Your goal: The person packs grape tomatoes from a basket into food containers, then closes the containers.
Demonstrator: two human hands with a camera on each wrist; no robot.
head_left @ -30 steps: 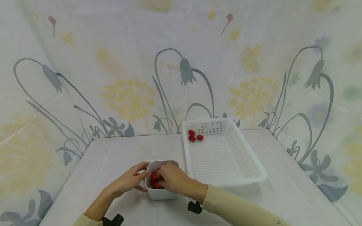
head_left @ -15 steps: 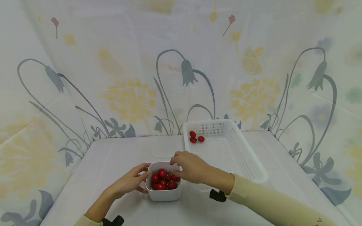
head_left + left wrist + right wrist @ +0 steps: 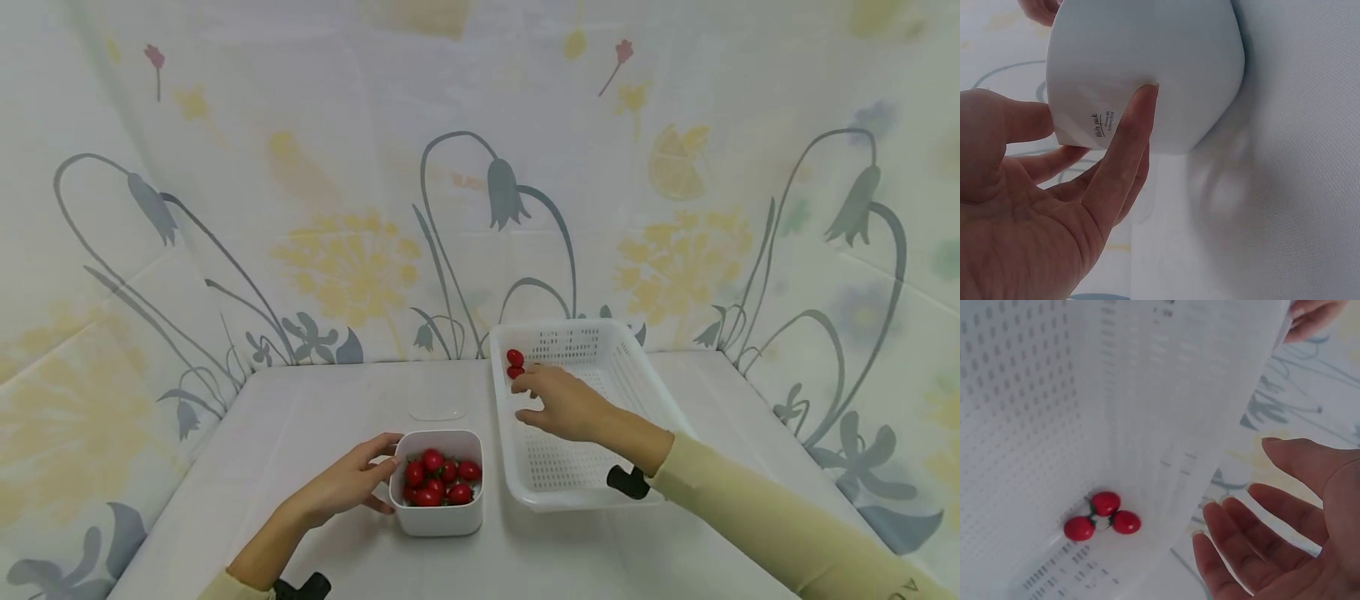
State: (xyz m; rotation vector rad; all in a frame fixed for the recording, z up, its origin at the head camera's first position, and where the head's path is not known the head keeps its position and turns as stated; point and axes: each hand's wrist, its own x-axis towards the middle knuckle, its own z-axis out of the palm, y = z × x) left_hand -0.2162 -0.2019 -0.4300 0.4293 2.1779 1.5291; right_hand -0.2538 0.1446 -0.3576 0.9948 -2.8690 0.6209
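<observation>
My left hand (image 3: 352, 479) rests against the left side of a small white square container (image 3: 438, 522), its fairly straight fingertips touching the outer wall (image 3: 1166, 37). Several red cherry tomatoes (image 3: 433, 487) lie inside. Over the left part of a white perforated basket (image 3: 536, 500), my right hand (image 3: 566, 404) hovers with spread, relaxed fingers and nothing between them. Three more cherry tomatoes (image 3: 1105, 503) sit together in a corner of the basket, near its far left in the head view. There, the hand hides one of them, and two tomatoes (image 3: 515, 358) show beyond the fingertips.
Behind the small container, a clear flat lid-like piece (image 3: 437, 408) lies on the white tablecloth (image 3: 315, 408). The basket's raised walls stand right of the container. A flower-printed curtain (image 3: 360, 167) closes off the back and sides.
My right hand has come out of the small container and moved right and away from me, over the basket. My left hand has stayed at the container's side.
</observation>
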